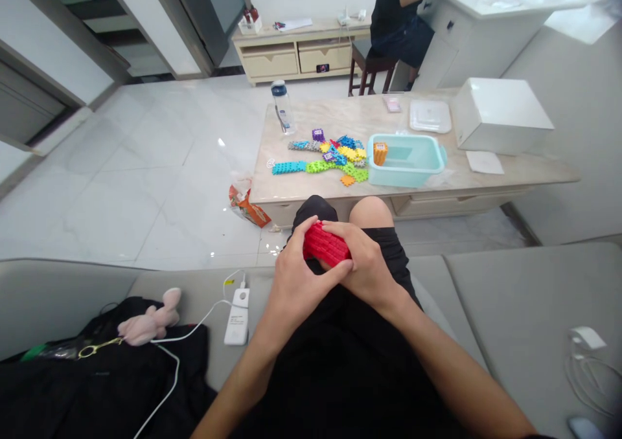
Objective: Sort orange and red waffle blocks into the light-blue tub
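Note:
Both my hands hold a red toothed plastic block (324,243) over my lap, just behind my knees. My left hand (296,282) wraps round its left and lower side, fingers curled. My right hand (365,265) lies over its top and right side, fingers pressed onto it. On the low table (510,175) ahead lie several coloured interlocking pieces (329,157) in blue, green, yellow and purple. Beside them stands a teal plastic tub (407,160) with an orange piece (380,153) inside.
A water bottle (282,107), a white box (500,115) and a clear lid (430,115) stand on the table. A snack bag (247,207) lies on the floor. On the sofa are a power bank (237,317), a pink plush (149,322) and black cloth. Another person sits at the far counter.

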Demonstrator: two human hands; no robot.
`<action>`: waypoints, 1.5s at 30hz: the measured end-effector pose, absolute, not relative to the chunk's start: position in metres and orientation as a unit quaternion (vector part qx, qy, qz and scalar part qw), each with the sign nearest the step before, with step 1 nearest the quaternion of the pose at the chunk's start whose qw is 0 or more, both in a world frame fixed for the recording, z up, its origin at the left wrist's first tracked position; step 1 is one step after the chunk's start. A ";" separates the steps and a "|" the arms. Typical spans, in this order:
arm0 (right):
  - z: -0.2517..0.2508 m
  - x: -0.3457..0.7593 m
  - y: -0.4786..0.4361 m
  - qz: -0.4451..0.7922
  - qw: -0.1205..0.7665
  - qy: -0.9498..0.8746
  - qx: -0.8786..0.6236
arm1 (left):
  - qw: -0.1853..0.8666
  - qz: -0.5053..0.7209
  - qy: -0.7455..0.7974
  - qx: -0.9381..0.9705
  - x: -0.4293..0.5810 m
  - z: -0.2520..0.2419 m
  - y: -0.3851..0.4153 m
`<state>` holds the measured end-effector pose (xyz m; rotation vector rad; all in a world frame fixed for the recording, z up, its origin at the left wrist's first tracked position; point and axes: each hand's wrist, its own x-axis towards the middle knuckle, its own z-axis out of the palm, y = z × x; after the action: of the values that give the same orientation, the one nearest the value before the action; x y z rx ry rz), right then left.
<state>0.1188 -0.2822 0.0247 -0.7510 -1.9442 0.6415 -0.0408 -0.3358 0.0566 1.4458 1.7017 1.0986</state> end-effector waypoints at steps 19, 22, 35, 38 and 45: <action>-0.013 0.162 -0.351 0.565 0.345 -0.612 -0.433 | 0.639 0.304 0.582 0.401 -0.068 0.022 -0.385; -0.011 0.165 -0.348 0.534 0.352 -0.634 -0.436 | 0.640 0.300 0.586 0.396 -0.061 0.022 -0.379; -0.006 0.156 -0.326 0.532 0.385 -0.628 -0.417 | 0.626 0.315 0.603 0.381 -0.065 0.014 -0.354; -0.003 0.151 -0.317 0.527 0.401 -0.621 -0.419 | 0.634 0.337 0.591 0.367 -0.074 0.006 -0.348; 0.001 0.154 -0.313 0.537 0.412 -0.600 -0.427 | 0.652 0.390 0.582 0.291 -0.069 0.002 -0.345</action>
<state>0.1536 -0.3129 0.0008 -1.0737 -1.5089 1.3511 -0.0688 -0.3453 0.0018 0.6599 1.3206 0.8841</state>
